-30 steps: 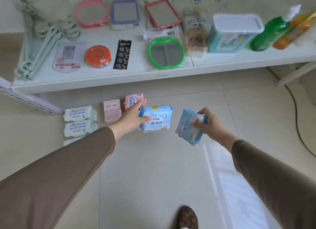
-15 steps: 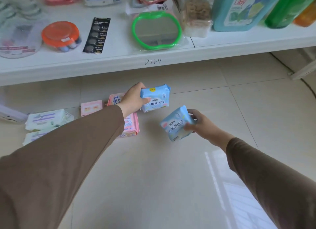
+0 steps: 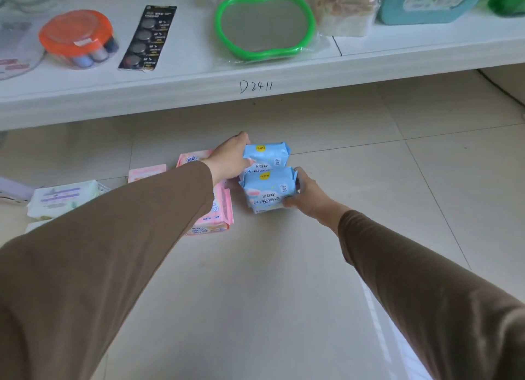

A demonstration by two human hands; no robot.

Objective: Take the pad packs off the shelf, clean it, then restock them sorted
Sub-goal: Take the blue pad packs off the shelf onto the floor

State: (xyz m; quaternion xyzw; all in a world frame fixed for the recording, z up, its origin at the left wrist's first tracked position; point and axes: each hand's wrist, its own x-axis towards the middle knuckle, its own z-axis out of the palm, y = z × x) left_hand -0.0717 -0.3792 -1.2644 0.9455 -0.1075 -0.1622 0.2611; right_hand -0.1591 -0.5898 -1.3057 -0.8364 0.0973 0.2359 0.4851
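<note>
- Step in hand, as judged: pad packs are off the shelf and being grouped by kind on the tiled floor (image 3: 284,280); the two blue ones are being paired.
- Left hand (image 3: 231,159): grip closed round the left end of the far light-blue soft plastic pad pack (image 3: 268,154), which sits low at the floor, below the white shelf edge marked "D2411" (image 3: 255,86).
- Right hand (image 3: 308,196): grip closed round the right side of the near light-blue pad pack (image 3: 265,191), which touches the far one's front edge.
- Just left: pink film-wrapped pad packs (image 3: 217,219) flat on the floor; further left, pale green-white pad packs (image 3: 61,198).
- Packs look pillowy, glossy and crinkled, so likely easy to squash.
- Next move calls for setting both packs down square and letting go; whether the shelf is cleaned cannot be told.
- On the shelf: green-framed oval mirror (image 3: 264,24), orange-lidded round tub (image 3: 75,34), black card of button cells (image 3: 147,37).
</note>
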